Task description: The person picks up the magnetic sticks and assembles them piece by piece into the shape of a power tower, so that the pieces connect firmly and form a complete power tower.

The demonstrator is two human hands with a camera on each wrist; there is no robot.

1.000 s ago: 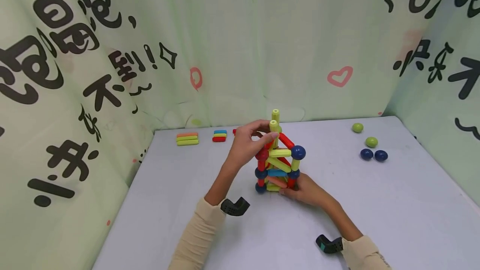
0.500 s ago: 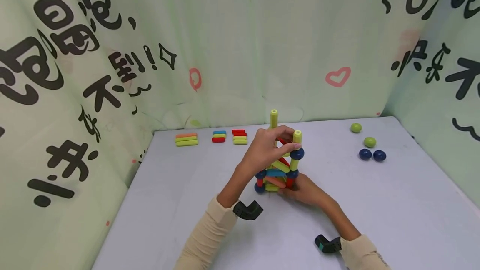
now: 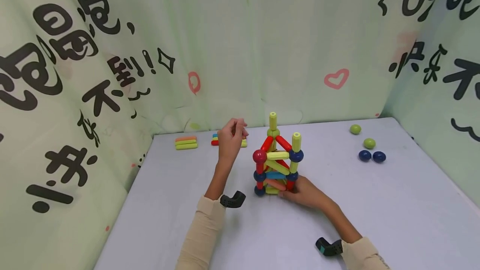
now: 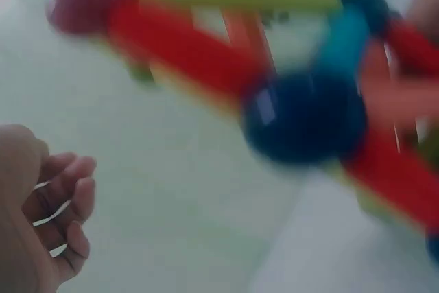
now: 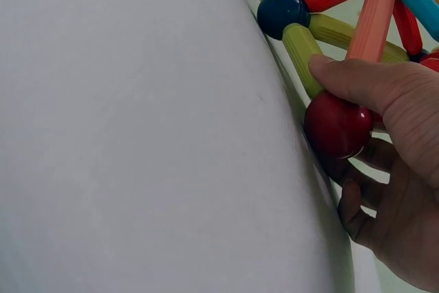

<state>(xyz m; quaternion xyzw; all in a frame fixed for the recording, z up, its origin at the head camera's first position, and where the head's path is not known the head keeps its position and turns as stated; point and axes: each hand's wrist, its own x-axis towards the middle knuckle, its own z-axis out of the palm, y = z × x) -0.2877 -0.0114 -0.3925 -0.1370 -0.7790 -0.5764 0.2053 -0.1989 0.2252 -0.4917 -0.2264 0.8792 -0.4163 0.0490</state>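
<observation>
A tower of magnetic rods and balls [image 3: 278,156] stands on the white table. One lime rod [image 3: 296,143] rises upright from its navy ball [image 3: 296,156] at the right, and another lime rod [image 3: 273,121] points up at the back. My right hand [image 3: 308,192] holds the tower's base. In the right wrist view its thumb presses a lime rod [image 5: 302,56] beside a dark red ball [image 5: 337,125], fingers curled behind. To the tower's left hovers my left hand [image 3: 229,138], loosely curled; the left wrist view shows its fingers [image 4: 81,197] apart from the blurred tower, holding nothing.
At the back left lies a stack of lime and orange rods [image 3: 186,142]. More coloured rods [image 3: 215,142] lie partly behind my left hand. Lime balls [image 3: 369,143] and navy balls [image 3: 364,156] sit at the back right. A printed curtain [image 3: 225,45] surrounds the table.
My left hand carried a lime rod to the navy ball at the tower's right, let go of it and moved away left. The rod now stands there. My right hand has stayed at the base.
</observation>
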